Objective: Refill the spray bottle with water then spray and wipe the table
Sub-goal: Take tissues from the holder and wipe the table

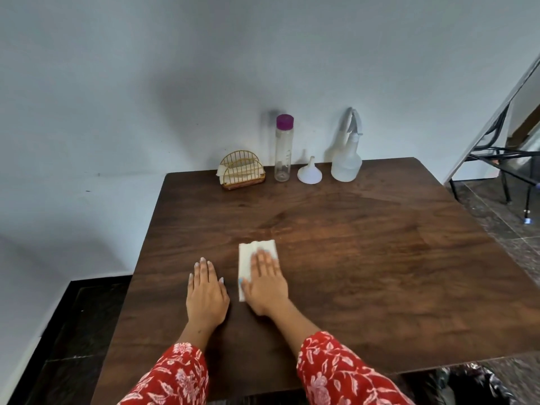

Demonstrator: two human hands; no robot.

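A folded white paper napkin lies on the dark wooden table near its middle. My right hand presses flat on the napkin with straight fingers. Beside it my left hand rests flat on the bare wood, touching nothing else. At the table's far edge, against the wall, a translucent white spray bottle stands upright. A white funnel sits upside down to its left. Further left stands a clear water bottle with a purple cap.
A gold wire napkin holder with white napkins stands at the far edge, left of the water bottle. The wall runs behind the table. Dark floor lies to the left, and black metal furniture legs stand at the far right.
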